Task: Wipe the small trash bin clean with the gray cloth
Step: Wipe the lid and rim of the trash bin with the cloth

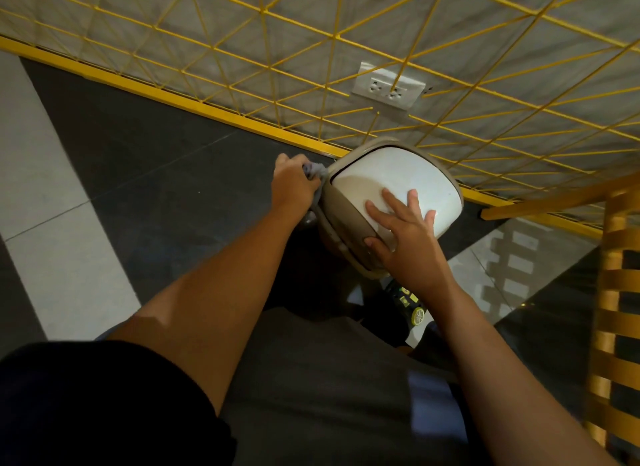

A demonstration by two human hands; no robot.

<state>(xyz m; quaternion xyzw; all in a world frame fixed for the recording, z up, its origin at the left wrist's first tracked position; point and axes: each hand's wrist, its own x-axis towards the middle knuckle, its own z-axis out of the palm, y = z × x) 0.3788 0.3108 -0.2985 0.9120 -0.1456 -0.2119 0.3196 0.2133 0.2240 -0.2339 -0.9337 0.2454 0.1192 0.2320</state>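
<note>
Dark floor; hands press gray cloth (317, 173) against trash bin (398, 174)

Dark and pale tiled floor (145, 174), small trash bin (398, 174) standing on it, yellow base rail (173, 100) along the wall

Yellow wire fence (450, 94) blocks behind the trash bin (398, 178); wooden slats (613, 292) crowd right; dark floor (156, 174) left lies open.
</note>
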